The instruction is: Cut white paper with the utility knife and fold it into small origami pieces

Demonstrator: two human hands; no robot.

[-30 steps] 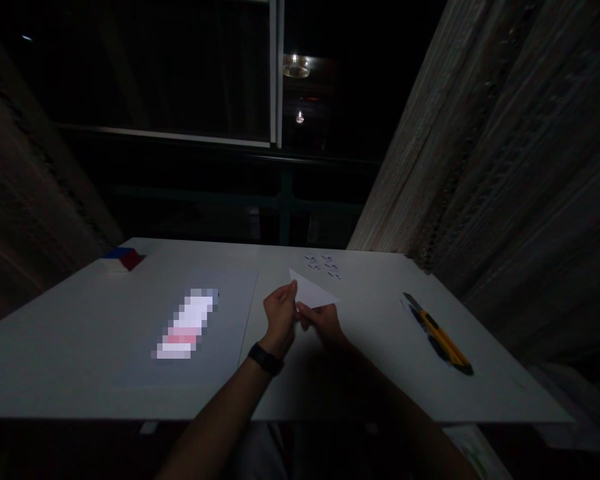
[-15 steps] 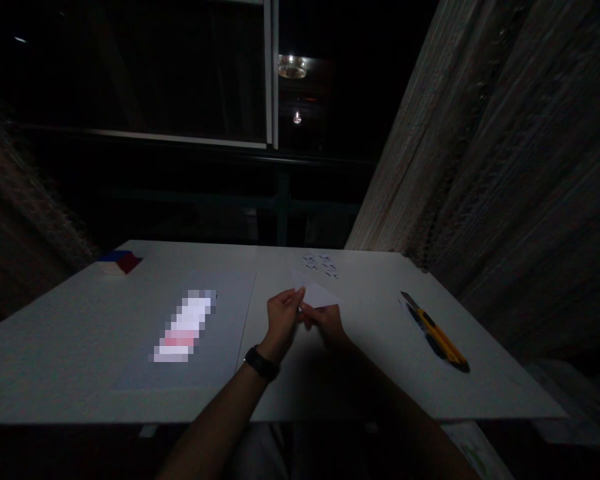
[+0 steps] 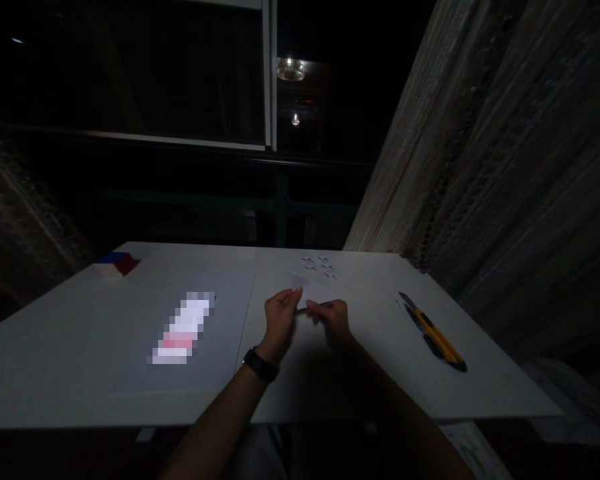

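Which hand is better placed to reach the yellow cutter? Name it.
Likely the right hand: it is nearer the yellow cutter, though it and the left hand both hold the white paper.

On the white table (image 3: 370,373) I had a blue, red and pale block (image 3: 114,264) near its far left corner, a large sheet (image 3: 225,333) on its left half with a bright blurred oblong (image 3: 184,327), perhaps a phone, and a yellow cutter (image 3: 439,340) toward its right edge. Beyond the table I saw a window frame (image 3: 270,80) and a lit lamp (image 3: 291,71).
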